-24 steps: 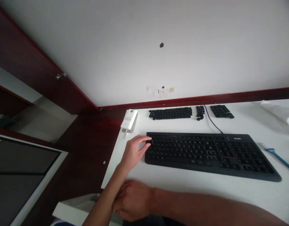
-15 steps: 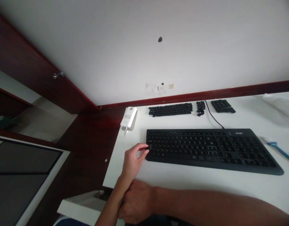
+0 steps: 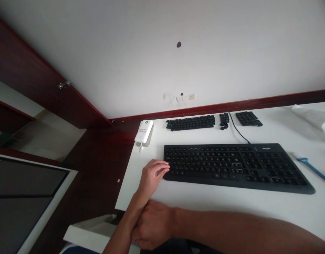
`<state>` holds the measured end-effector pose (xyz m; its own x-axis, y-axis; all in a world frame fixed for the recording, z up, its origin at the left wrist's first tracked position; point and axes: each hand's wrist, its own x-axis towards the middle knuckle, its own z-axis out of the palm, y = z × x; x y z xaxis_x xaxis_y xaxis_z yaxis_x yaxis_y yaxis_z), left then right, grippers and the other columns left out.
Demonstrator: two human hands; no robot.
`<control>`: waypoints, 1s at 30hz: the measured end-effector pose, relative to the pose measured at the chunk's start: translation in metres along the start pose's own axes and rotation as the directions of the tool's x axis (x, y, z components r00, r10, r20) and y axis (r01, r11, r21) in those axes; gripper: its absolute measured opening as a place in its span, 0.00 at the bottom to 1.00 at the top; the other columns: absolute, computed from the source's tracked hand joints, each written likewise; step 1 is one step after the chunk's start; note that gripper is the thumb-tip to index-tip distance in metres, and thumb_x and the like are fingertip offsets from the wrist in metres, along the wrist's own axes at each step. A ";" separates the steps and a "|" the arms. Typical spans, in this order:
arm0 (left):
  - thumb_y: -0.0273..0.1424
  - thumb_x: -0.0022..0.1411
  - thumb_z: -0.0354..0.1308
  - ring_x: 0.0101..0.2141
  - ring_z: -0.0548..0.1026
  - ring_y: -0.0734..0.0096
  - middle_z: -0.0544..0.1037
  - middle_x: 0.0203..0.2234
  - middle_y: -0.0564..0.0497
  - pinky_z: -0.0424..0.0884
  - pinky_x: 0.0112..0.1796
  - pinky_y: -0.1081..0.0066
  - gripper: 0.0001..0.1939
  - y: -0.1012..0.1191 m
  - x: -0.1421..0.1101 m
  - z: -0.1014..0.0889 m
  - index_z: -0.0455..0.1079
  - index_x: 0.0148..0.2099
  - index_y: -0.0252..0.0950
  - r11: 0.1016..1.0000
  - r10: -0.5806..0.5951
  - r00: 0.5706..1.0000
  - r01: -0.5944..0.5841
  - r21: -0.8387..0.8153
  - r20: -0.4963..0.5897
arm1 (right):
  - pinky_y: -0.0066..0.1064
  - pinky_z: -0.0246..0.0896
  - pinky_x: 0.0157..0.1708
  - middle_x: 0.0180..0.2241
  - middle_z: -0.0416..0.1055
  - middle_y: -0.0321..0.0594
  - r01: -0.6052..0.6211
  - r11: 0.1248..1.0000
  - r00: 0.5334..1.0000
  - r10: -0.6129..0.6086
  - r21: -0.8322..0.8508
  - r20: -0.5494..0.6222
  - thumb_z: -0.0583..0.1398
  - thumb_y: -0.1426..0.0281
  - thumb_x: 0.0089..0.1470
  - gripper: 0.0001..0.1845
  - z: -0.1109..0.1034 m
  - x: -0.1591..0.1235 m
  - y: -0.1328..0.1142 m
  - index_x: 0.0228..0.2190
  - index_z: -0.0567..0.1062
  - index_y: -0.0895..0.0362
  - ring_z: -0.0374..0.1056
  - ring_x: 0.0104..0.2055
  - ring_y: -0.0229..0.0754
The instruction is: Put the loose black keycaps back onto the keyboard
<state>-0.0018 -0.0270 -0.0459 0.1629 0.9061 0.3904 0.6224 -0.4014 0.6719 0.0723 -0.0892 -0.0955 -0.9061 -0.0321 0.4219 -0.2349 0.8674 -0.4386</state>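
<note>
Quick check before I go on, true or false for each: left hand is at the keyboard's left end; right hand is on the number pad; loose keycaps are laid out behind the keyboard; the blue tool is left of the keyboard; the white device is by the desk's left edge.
1. The left hand is at the left end of the keyboard. True.
2. The right hand is on the number pad. False: it rests against the left forearm, near the desk's front edge.
3. Loose keycaps lie behind the keyboard. True.
4. The blue tool is left of the keyboard. False: it lies to the right.
5. The white device sits near the left edge of the desk. True.
</note>
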 end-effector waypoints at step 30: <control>0.27 0.70 0.62 0.45 0.81 0.65 0.84 0.43 0.47 0.77 0.48 0.67 0.08 -0.012 -0.006 0.004 0.81 0.48 0.40 0.981 -0.100 0.994 0.093 -0.169 -0.034 | 0.36 0.72 0.45 0.42 0.81 0.40 -0.645 0.755 0.660 0.629 0.118 -0.411 0.62 0.75 0.65 0.10 -0.150 -0.111 0.046 0.45 0.82 0.53 0.77 0.44 0.44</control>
<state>-0.0076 -0.0266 -0.0585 0.0741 0.9366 0.3423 0.4962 -0.3324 0.8021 0.2146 0.0293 -0.0433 -0.6014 0.7281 0.3288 0.3655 0.6168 -0.6971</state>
